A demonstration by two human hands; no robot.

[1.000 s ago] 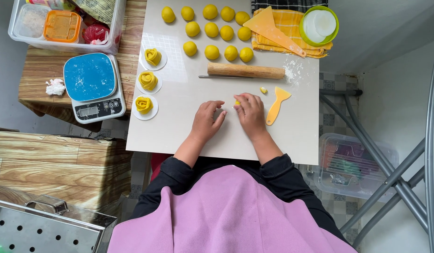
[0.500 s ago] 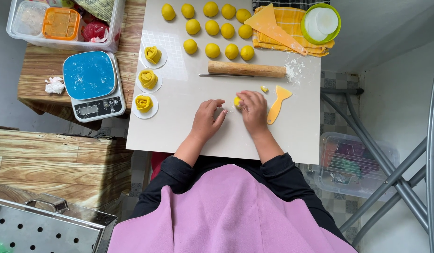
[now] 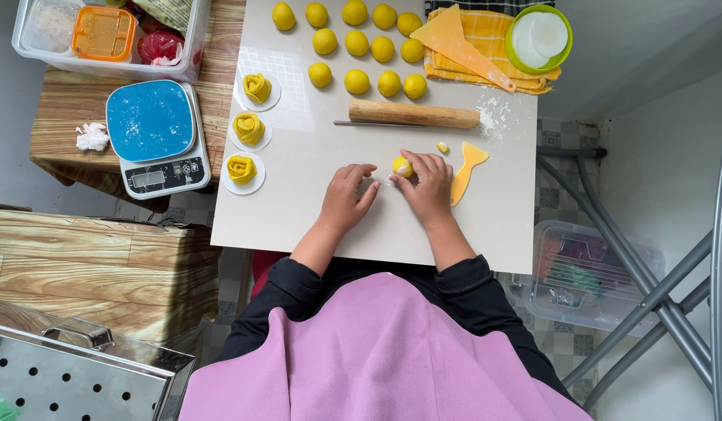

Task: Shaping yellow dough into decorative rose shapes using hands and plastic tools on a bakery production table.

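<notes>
While the right hand [image 3: 431,187] curls its fingertips around a small yellow dough piece [image 3: 402,166] and pinches it against the white surface [image 3: 298,210], the left hand [image 3: 347,196] lies just beside it with fingers spread and loose, gripping nothing, its fingertips close to the dough. The dough piece sits near the middle of the surface, a little toward the right edge. Just right of the right hand lies a flat orange scraper [image 3: 464,171], and a tiny yellow dough scrap [image 3: 443,146] rests between the scraper and a wooden rolling pin [image 3: 414,114], which lies crosswise farther from the person, with a dusting of flour [image 3: 495,117] at its right end. Beyond the pin, toward the far edge, stand rows of yellow dough balls [image 3: 357,81]. Along the left edge, three yellow dough roses [image 3: 249,127] each sit on a white round base. At the far right corner a yellow cloth [image 3: 493,70] carries an orange wedge-shaped tool [image 3: 454,43] and a green bowl [image 3: 540,37] holding white discs. Off the left edge, a kitchen scale with a blue top [image 3: 152,132] rests on a wooden bench [image 3: 65,101].
</notes>
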